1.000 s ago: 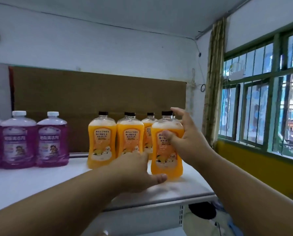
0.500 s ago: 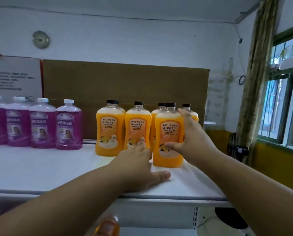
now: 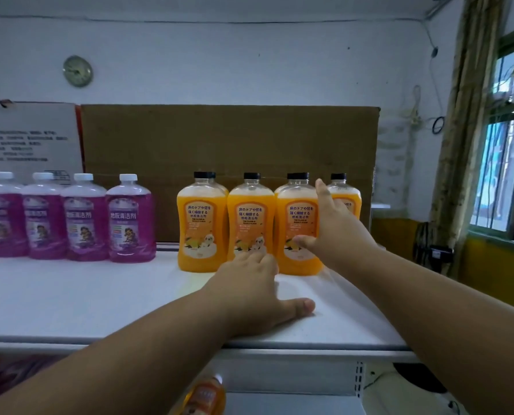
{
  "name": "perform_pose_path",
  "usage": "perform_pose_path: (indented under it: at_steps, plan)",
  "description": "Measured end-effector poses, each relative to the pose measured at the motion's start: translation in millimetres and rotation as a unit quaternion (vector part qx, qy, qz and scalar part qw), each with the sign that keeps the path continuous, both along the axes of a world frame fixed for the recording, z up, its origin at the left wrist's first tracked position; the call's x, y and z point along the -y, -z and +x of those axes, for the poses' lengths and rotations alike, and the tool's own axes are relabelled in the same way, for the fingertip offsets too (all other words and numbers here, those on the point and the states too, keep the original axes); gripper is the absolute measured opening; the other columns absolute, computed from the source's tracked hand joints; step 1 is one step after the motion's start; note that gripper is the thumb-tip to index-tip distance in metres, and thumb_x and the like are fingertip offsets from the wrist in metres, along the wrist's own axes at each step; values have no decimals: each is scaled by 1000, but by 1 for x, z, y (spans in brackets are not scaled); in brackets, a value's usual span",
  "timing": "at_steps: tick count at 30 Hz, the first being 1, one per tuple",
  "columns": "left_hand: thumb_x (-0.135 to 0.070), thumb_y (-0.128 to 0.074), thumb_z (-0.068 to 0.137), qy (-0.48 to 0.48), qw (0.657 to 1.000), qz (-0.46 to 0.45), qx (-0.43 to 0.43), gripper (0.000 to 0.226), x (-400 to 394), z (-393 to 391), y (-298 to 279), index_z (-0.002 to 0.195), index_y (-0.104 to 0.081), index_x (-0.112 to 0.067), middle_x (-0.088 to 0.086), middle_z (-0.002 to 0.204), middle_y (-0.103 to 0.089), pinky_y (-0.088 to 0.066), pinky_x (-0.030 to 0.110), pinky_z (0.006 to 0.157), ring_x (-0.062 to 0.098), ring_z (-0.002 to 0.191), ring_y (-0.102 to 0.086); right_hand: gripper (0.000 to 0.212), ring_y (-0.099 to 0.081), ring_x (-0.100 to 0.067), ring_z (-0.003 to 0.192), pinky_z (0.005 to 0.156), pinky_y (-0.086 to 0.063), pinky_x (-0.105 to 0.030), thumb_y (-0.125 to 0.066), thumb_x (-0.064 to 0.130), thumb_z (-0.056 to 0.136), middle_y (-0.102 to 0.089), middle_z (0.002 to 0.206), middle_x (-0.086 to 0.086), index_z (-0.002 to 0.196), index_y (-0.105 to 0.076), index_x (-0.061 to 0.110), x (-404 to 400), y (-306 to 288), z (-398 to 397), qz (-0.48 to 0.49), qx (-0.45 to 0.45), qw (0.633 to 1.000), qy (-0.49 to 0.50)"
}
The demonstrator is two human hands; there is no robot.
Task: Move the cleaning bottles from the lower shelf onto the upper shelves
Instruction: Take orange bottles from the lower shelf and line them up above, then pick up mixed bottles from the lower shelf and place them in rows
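I see a white upper shelf (image 3: 70, 298) before a brown cardboard sheet (image 3: 228, 139) on a pale wall. My right hand (image 3: 336, 232) grips the front orange plastic bottle (image 3: 299, 226) standing there; purple bottles (image 3: 131, 218) stand left. My left hand (image 3: 255, 292) lies flat. Below, another orange bottle (image 3: 206, 396) is cut off.

The orange bottles (image 3: 200, 226) and purple bottles (image 3: 131, 220) look like clear glossy plastic with paper labels. The shelf (image 3: 100, 298) top is smooth, matt white; the board (image 3: 228, 139) behind looks like rough brown cardboard.
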State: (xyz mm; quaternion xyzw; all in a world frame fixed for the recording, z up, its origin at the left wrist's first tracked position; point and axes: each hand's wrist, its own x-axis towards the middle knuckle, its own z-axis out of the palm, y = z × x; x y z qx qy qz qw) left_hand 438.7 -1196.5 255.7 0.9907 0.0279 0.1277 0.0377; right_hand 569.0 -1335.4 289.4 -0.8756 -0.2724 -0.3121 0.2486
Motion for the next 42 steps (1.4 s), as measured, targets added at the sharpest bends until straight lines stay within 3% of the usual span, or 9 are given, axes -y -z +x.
perform_pose_path:
  at_steps: [5, 12, 17, 22, 26, 32, 36, 39, 42]
  plan:
    - [-92, -40, 71, 7, 1000, 1, 8, 89, 0, -1, 0, 133, -44, -29, -5, 143, -47, -41, 40, 102, 18, 127, -43, 117, -61, -24, 110, 79, -55, -35, -74, 58, 74, -50, 138, -10, 150, 13, 36, 3, 3, -5, 3, -3, 1000, 2]
    - [-89, -44, 72, -1, 998, -24, 59, 77, 0, -3, 2, 126, -46, -34, -10, 128, -56, -49, 33, 89, 11, 109, -51, 90, -42, -28, 134, 101, -44, -42, -64, 61, 82, -37, 149, -6, 150, -16, 27, 19, 2, -38, 22, 69, 997, -23]
    - [-74, -52, 82, -4, 986, -62, 156, 44, 9, -25, -6, 108, -49, -39, -19, 102, -55, -44, 17, 69, 5, 86, -55, 76, -43, -24, 131, 101, -41, -41, -62, 59, 85, -43, 144, -2, 145, -28, 28, 28, -1, -84, 37, 107, 992, -56]
    - [-72, -44, 87, 32, 960, -95, 263, 34, 9, -81, 14, 102, -48, -42, -24, 97, -50, -38, 14, 72, 0, 86, -51, 65, -46, -17, 122, 95, -39, -33, -62, 54, 86, -46, 137, 1, 139, -37, 27, 35, -4, -145, 41, 133, 985, -106]
    - [-52, -51, 91, 98, 904, -95, 405, 31, -5, -129, 46, 102, -62, -25, -14, 101, -58, -42, 23, 76, 3, 93, -50, 56, -50, -15, 112, 89, -46, -31, -63, 48, 88, -52, 129, -1, 134, -46, 21, 24, 3, -200, 41, 150, 977, -146]
    - [-53, -50, 91, 81, 944, -137, 289, 29, -62, -192, 109, 105, -60, -29, -16, 103, -55, -41, 22, 81, 3, 97, -48, 51, -50, -6, 104, 82, -39, -16, -60, 45, 86, -52, 120, 4, 131, -49, 22, -30, 54, -276, 32, 111, 975, -191]
    - [-51, -51, 89, 63, 963, -155, 213, 24, -101, -213, 167, 101, -59, -32, -16, 98, -56, -40, 25, 77, 6, 92, -50, 48, -53, -11, 101, 85, -45, -23, -67, 37, 85, -53, 117, 2, 127, -55, 16, -59, 111, -302, 29, 55, 980, -190]
    - [-47, -55, 88, 58, 962, -207, 169, 13, -113, -211, 203, 97, -53, -38, -20, 92, -51, -34, 12, 70, 0, 85, -44, 45, -55, -12, 100, 83, -42, -22, -71, 34, 85, -54, 116, 2, 125, -57, 17, -67, 146, -305, 8, 5, 986, -166]
    - [-48, -57, 89, 20, 961, -250, 116, 15, -115, -193, 230, 97, -51, -37, -16, 91, -52, -31, 13, 64, 2, 80, -46, 44, -54, -11, 101, 81, -42, -23, -69, 37, 86, -54, 115, 4, 125, -57, 20, -68, 164, -296, -18, -45, 990, -136]
